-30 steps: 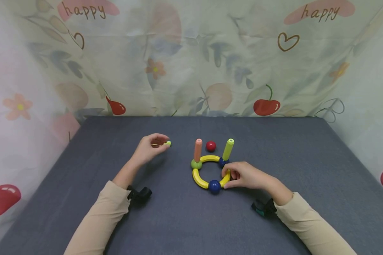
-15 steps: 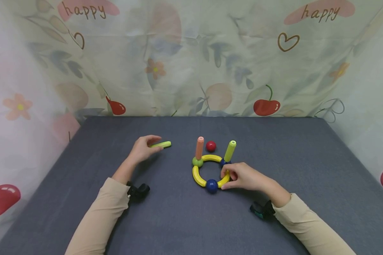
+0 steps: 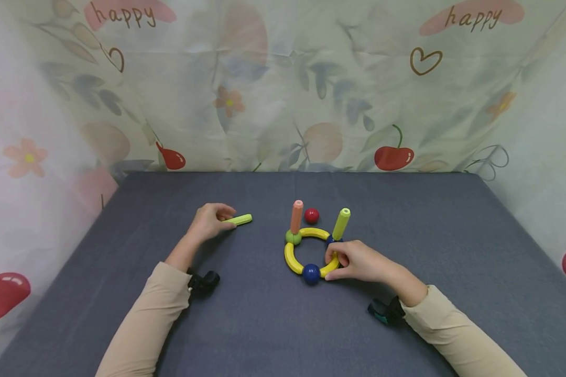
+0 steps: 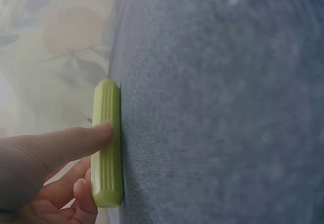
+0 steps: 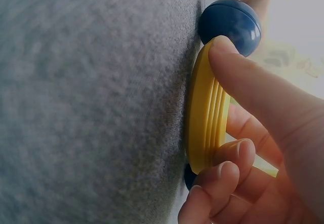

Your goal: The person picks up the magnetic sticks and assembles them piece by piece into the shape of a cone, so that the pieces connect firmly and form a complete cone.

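Observation:
In the head view my left hand (image 3: 208, 221) pinches a light green magnetic rod (image 3: 239, 220) at its near end, low over the table. The left wrist view shows the thumb across the rod's grooved side, fingers behind. My right hand (image 3: 363, 260) grips a yellow curved rod (image 5: 205, 117), part of a ring of yellow curved rods and balls. The ring has a blue ball (image 3: 311, 274) in front and a green ball (image 3: 293, 237) at the left, bearing an upright pink rod (image 3: 297, 217). Another green rod (image 3: 341, 224) leans above a second blue ball, partly hidden by my right hand.
A loose red ball (image 3: 312, 215) lies just behind the ring. The dark grey table (image 3: 283, 324) ends at a patterned curtain (image 3: 283, 104) at the back. Black wrist straps with cameras show at both cuffs.
My left hand has drawn back left, showing more of the green rod, which has shifted slightly toward me. The ring has turned a little clockwise under my right hand, its front blue ball moving left.

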The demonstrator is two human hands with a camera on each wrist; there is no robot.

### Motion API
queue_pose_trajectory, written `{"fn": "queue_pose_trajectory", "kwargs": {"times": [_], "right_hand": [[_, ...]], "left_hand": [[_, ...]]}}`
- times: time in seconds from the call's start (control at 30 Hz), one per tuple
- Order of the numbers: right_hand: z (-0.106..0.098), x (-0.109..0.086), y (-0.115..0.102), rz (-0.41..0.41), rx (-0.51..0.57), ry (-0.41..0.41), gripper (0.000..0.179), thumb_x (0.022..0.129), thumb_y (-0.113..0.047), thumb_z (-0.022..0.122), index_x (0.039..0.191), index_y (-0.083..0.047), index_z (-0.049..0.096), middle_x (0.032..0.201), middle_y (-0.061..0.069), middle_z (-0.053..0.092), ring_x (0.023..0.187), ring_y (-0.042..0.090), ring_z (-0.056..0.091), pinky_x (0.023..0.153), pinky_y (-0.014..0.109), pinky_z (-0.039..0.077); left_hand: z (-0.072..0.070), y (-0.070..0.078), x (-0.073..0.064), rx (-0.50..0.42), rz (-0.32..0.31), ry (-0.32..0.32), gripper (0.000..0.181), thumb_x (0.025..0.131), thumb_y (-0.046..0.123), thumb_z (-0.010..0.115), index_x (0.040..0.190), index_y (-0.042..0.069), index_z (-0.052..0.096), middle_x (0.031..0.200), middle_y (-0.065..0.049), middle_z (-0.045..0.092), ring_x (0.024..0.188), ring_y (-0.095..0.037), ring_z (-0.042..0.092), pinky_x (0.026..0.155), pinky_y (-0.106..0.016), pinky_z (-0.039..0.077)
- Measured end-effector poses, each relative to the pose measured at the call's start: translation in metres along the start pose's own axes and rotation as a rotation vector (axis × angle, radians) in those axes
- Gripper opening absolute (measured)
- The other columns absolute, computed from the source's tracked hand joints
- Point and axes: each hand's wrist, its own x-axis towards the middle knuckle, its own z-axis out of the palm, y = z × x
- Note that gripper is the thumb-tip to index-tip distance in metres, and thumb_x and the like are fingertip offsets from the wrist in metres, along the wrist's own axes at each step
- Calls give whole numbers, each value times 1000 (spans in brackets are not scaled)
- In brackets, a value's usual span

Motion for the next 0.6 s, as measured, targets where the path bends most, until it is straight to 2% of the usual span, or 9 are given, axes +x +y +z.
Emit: {"fn": "queue_pose_trajectory", "kwargs": {"times": [0.13,0.27,0.4,0.5,0.6], "right_hand": [[0,0,0,-1,-5,3,27,77,-34,75,88,-15,59,61,-8,37,54,3,36,52,17,27],[0,0,0,-1,-6,3,27,77,-33,75,89,-14,59,61,-8,38,54,3,37,52,17,28],[-1,-1,0,-1,3,-10,27,78,-33,75,91,-14,60,62,-8,40,55,3,39,52,16,30],[-3,-3,2,-4,19,-27,26,80,-30,73,95,-13,61,64,-8,44,56,3,41,52,16,32],[-5,-5,4,-9,21,-37,24,82,-27,71,99,-11,63,67,-7,48,58,3,43,54,17,36]], "left_hand": [[0,-1,0,-9,3,-13,32,83,12,69,112,0,65,105,-19,67,93,-28,61,79,-38,49],[-1,-1,-2,-89,-4,-50,34,84,14,68,115,1,64,108,-19,66,94,-27,60,78,-34,49],[0,1,-3,-190,19,-84,36,84,14,68,116,0,63,108,-20,66,93,-25,60,75,-27,48],[2,2,-6,-236,43,-105,36,85,14,68,117,0,62,108,-20,66,92,-23,60,73,-24,48],[4,5,-9,-272,40,-134,37,85,16,67,119,2,62,110,-19,65,93,-21,61,73,-23,48]]}}
